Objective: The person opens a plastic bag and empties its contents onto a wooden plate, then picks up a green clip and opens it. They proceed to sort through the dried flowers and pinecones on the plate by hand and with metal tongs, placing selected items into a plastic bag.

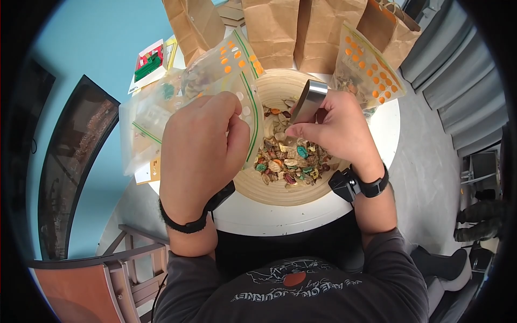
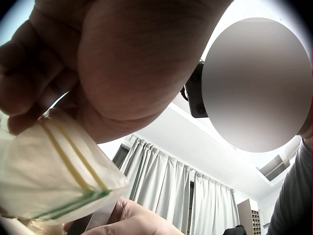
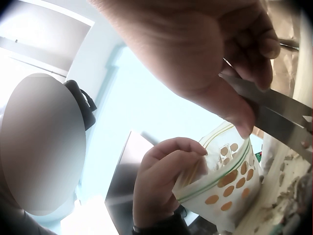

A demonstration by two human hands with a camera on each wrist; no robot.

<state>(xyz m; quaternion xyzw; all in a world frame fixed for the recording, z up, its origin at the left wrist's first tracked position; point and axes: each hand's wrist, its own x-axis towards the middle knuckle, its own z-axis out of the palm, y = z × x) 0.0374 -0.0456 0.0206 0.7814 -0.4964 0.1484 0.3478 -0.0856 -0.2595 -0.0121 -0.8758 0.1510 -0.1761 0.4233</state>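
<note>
My left hand [image 1: 202, 145] grips the rim of a clear zip bag [image 3: 222, 191] with orange dots and a green seal line. The bag's mouth stands open in the right wrist view. My right hand [image 1: 344, 126] pinches a pair of metal tongs [image 1: 309, 101], bent end up, over a round wooden tray [image 1: 253, 188]. A loose mix of dried bits [image 1: 288, 164] lies on the tray, with teal, orange and dark red pieces among brown and cream ones. In the head view, my right hand and the mix behind it hide the tong tips.
Several brown paper bags [image 1: 272, 32] stand behind the tray. Another orange-dotted zip bag [image 1: 371, 70] with contents stands at the tray's right. More clear bags [image 1: 145, 116] lie left of my left hand. A red and green packet [image 1: 149, 63] sits farther back on the white table [image 1: 385, 129].
</note>
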